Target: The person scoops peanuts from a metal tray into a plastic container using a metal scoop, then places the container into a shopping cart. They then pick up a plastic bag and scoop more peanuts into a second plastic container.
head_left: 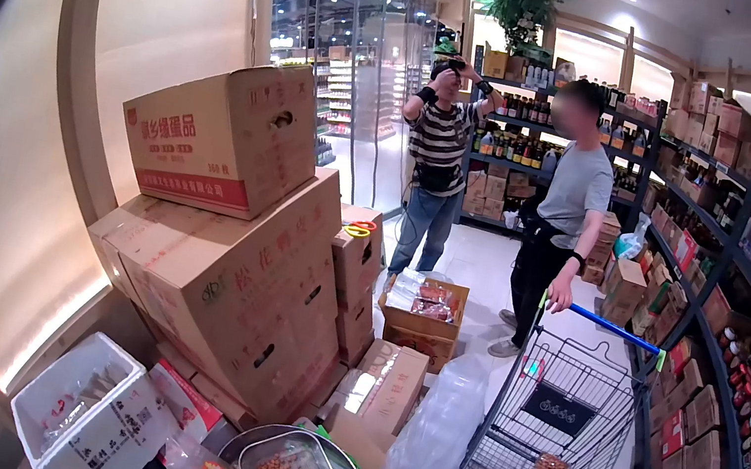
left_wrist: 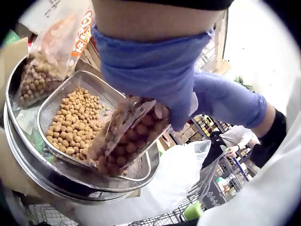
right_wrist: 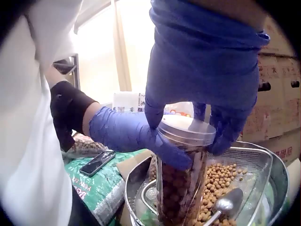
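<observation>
Both hands wear blue gloves. A clear plastic jar (left_wrist: 134, 136) (right_wrist: 178, 190) of round brown pieces stands tilted in the left wrist view; my left hand (left_wrist: 146, 70) (right_wrist: 136, 136) grips its upper side. Around the jar's pale lid (right_wrist: 186, 129), the fingers of my right hand (right_wrist: 202, 70) (left_wrist: 230, 101) are curled. Below is a mesh basket (left_wrist: 106, 87) (right_wrist: 258, 176) with small round tan pieces (left_wrist: 75, 122) (right_wrist: 218, 181) and a metal scoop (right_wrist: 229, 201), inside a round metal pan (left_wrist: 14, 110) (right_wrist: 134, 186). At the head view's bottom edge, a sliver of blue glove shows.
Stacked cartons (head_left: 246, 282) (right_wrist: 277, 94) and a white foam box (head_left: 97, 417) stand nearby. A phone (right_wrist: 97, 163) lies on a green bag (right_wrist: 99, 188). Beyond are a shopping cart (head_left: 556, 407) with a person's hand on its handle, another person (head_left: 441, 146), and stocked shelves (head_left: 745, 249).
</observation>
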